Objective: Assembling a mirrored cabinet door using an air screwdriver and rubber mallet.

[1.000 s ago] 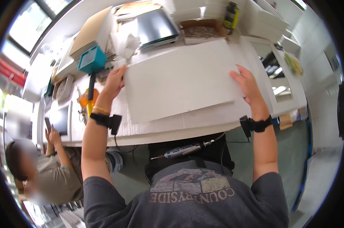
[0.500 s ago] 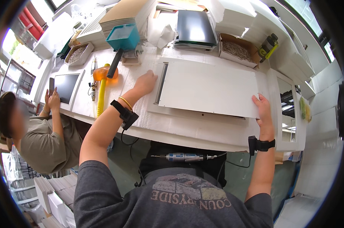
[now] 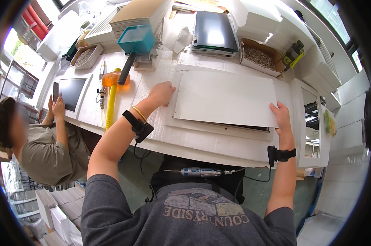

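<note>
- Currently, the blue-and-silver cylindrical power tool (image 3: 198, 172) lies across the lap, nearest the body.
- The right hand (image 3: 282, 118) grasps the right end of the white flat rectangular panel (image 3: 226, 96), thumb uppermost; any fingers beneath are hidden.
- The left hand (image 3: 162, 93) has its fingers curled beside the left edge of the white rectangular frame (image 3: 210, 128); whether they grip it cannot be told.
- The panel lies over the frame on the white work surface (image 3: 181, 147). Compared with half a second ago, it sits farther left on the frame: the dark strip at its left end is covered.
- A dark gap shows under the near edge, toward the right. The panel therefore appears better aligned sideways, but not flush.
- Farther off, left, lies the orange-headed mallet with yellow handle (image 3: 111, 96).
</note>
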`<state>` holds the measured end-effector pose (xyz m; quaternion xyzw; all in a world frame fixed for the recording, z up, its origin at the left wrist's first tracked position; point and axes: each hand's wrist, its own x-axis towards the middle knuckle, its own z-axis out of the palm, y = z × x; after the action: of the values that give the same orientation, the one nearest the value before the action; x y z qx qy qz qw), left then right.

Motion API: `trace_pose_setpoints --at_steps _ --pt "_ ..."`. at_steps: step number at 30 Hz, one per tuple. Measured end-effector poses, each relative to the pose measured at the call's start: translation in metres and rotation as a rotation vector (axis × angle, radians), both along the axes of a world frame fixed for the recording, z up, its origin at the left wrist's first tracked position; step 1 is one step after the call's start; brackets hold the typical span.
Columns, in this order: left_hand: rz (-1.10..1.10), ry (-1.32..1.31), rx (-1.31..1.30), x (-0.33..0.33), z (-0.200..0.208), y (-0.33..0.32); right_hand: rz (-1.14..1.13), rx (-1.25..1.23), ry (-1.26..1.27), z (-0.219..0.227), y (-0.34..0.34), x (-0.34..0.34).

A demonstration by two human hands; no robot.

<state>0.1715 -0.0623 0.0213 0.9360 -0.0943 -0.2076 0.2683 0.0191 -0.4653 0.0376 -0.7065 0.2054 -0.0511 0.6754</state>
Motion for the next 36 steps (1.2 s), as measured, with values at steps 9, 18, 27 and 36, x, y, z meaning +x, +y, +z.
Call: trace_pose_setpoints --at_steps 9,18,27,36 --pt "-0.16 -0.349 0.032 0.013 -0.015 -0.003 -0.044 -0.059 -0.048 -0.02 -0.006 -0.004" --pt "-0.269 0.031 0.077 0.001 0.018 -0.014 -0.018 -0.112 -0.007 -0.029 -0.009 -0.002" --pt "-0.288 -0.167 0.147 0.005 0.004 -0.007 0.06 -1.207 0.277 -0.007 0.006 -0.005" --pt "-0.215 -0.157 0.181 -0.009 -0.005 -0.013 0.629 -0.82 -0.468 -0.033 0.21 0.028"
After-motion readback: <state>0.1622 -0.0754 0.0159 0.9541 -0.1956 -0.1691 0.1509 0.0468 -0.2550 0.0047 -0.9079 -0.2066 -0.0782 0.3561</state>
